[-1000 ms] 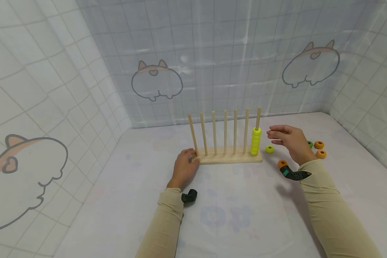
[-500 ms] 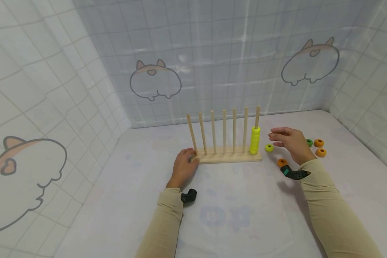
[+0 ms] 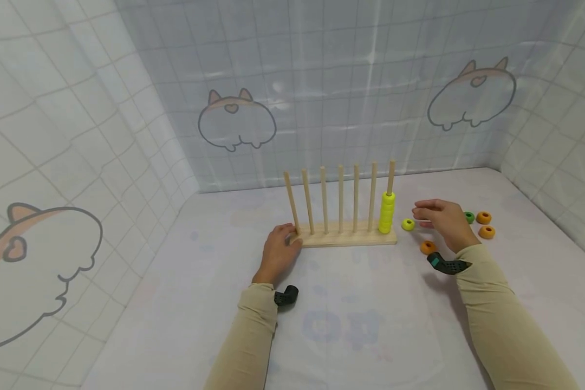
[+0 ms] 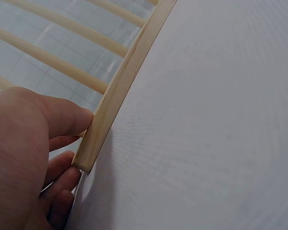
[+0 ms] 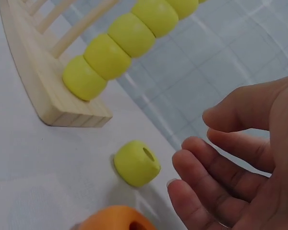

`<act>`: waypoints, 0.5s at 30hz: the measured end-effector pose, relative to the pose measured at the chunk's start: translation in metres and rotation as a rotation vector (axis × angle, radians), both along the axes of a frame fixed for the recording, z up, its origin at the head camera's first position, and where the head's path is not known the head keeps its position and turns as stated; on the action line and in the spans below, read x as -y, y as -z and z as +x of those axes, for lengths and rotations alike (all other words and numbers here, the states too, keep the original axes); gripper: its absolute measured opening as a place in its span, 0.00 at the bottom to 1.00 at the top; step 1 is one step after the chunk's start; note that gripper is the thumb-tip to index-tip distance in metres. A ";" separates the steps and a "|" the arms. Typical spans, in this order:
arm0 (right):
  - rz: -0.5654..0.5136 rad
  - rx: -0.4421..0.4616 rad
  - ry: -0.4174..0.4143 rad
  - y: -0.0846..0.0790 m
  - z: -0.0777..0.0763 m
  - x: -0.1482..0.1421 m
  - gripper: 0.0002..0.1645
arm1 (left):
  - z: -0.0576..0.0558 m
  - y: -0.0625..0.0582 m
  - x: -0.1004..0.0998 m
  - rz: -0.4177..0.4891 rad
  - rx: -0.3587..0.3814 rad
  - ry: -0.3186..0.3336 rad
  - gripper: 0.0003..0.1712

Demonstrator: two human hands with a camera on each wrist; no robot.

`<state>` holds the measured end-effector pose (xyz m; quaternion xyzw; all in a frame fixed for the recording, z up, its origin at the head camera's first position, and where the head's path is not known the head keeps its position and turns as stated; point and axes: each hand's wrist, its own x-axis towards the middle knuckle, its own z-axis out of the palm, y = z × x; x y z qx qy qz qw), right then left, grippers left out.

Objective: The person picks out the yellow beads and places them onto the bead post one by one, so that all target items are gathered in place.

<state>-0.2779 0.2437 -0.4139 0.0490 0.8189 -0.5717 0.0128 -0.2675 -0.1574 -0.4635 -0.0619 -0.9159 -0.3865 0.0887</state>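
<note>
A wooden peg rack [image 3: 343,239] stands on the cloth with a row of upright pegs. My left hand [image 3: 277,253] grips its left end; in the left wrist view the thumb lies on the base's front side and the fingers reach round behind. Yellow beads [image 3: 387,213] are stacked on the rightmost peg, and the other pegs are bare. To the right, my right hand [image 3: 443,221] hovers with loosely bent fingers and nothing between them. A loose yellow bead [image 5: 137,163] lies just beyond its fingertips, with an orange bead [image 5: 113,220] nearer the wrist.
Past the right hand lie a green bead [image 3: 469,218], partly covered by the hand, and two more orange beads [image 3: 484,218]. A tile-patterned curtain [image 3: 322,97] with cartoon animals rises behind the table and along both sides.
My right hand has drifted a little to the right and down, away from the rack. The left hand keeps its place on the rack's end, and the beads stay where they were.
</note>
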 end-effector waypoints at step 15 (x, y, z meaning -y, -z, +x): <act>0.046 0.052 -0.024 0.011 -0.002 -0.005 0.32 | 0.002 -0.001 0.000 0.003 -0.010 0.000 0.23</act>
